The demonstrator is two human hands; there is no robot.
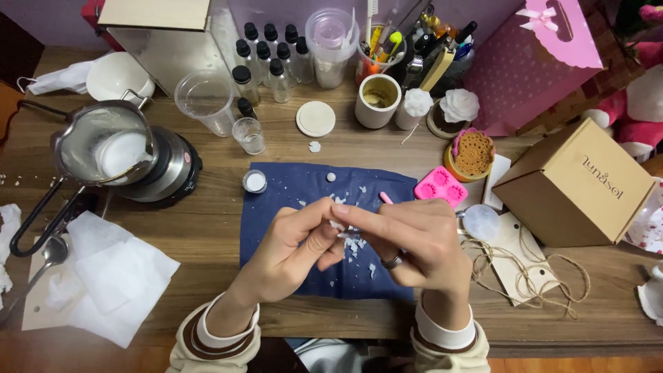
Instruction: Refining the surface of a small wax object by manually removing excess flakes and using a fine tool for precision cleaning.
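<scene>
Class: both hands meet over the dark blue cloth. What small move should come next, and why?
Probably keep the small white piece low over the dark blue cloth: the left hand and right hand pinch it together, and white flakes already lie beneath.

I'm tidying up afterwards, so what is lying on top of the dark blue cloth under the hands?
On the dark blue cloth lie white flakes and a small white ball. The left hand and right hand cover its middle, hiding whatever lies beneath them.
</scene>
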